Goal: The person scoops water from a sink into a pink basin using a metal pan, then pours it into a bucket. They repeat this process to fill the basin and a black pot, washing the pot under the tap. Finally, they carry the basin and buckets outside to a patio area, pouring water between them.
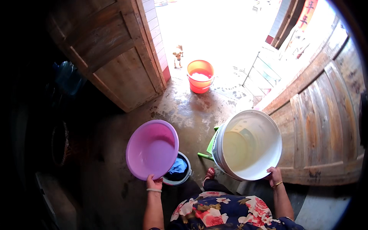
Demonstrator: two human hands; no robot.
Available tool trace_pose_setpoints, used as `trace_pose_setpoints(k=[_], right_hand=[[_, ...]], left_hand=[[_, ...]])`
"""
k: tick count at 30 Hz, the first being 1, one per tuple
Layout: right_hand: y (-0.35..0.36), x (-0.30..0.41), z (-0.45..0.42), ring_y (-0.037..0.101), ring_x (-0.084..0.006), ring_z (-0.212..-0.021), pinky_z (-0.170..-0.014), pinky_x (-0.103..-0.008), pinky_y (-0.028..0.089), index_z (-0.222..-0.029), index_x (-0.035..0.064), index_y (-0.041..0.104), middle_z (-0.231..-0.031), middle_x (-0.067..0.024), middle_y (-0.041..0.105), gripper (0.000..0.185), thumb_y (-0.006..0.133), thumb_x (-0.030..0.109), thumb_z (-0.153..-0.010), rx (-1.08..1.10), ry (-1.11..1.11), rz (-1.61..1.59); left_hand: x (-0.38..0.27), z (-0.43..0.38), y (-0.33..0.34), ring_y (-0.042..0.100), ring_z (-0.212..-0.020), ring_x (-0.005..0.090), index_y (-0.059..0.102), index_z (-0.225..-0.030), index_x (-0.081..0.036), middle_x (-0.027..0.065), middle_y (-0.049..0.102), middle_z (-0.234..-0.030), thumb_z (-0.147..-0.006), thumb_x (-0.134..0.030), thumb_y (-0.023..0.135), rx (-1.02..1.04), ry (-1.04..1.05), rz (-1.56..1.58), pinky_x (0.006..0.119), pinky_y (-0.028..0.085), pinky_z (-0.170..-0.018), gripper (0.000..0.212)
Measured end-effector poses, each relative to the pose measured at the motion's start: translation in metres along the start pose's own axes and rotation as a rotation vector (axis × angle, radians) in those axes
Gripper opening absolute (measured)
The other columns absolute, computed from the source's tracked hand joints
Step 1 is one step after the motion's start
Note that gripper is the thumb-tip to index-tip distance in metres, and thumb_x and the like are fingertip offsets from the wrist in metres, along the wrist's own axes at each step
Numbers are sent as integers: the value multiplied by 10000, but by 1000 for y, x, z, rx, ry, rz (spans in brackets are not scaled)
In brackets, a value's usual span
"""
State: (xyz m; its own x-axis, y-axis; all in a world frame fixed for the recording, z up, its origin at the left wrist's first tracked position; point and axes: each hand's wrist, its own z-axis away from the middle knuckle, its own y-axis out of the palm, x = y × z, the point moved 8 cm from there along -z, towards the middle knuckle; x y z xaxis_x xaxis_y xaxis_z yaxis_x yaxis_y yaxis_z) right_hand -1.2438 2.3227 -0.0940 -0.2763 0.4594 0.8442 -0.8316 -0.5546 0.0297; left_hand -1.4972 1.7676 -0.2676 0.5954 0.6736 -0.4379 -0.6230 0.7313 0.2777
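Observation:
My left hand grips the near rim of a pink-purple plastic basin, which is tilted and has nothing visible inside. At the right, my right hand holds the near rim of a large white plastic bucket; its inside faces up towards me, and its bottom looks yellowish. Whether liquid is in it I cannot tell. Partly beneath the basin stands a grey bucket with blue cloth in it. A green plastic stool shows partly behind the white bucket.
An orange bucket with whitish contents stands at the bright doorway, a small dog beyond it to the left. Wooden doors flank the opening, left and right. A metal rack is near the right door. The floor has wet patches.

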Motion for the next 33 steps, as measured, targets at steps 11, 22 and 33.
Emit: trace_pose_setpoints(k=[11,22,33], right_hand=[[57,55,-78,597,-285,-620,-498,-436,545,-892,-83,490,-759,-149,553,287,507,35,-632,54,45,41],[175,87,-170,608,-289,-621,-529,-430,550,-805,-83,524,-763,-167,581,205,496,17,-628,53,53,-158],[266,79,-300,614,-328,-606,-504,-460,550,-879,-133,495,-775,-202,586,302,509,38,-631,-166,152,-72]], left_hand=[[3,-9,38,588,-621,261,525,-924,-71,84,605,-783,-694,-162,533,-5,15,74,355,459,-518,247],[-57,-148,164,573,-600,261,524,-908,-90,89,598,-774,-696,-164,509,52,-51,-37,369,461,-471,225],[-139,-198,387,587,-626,239,538,-893,-85,75,602,-778,-721,-146,506,245,-125,-274,335,470,-463,186]])
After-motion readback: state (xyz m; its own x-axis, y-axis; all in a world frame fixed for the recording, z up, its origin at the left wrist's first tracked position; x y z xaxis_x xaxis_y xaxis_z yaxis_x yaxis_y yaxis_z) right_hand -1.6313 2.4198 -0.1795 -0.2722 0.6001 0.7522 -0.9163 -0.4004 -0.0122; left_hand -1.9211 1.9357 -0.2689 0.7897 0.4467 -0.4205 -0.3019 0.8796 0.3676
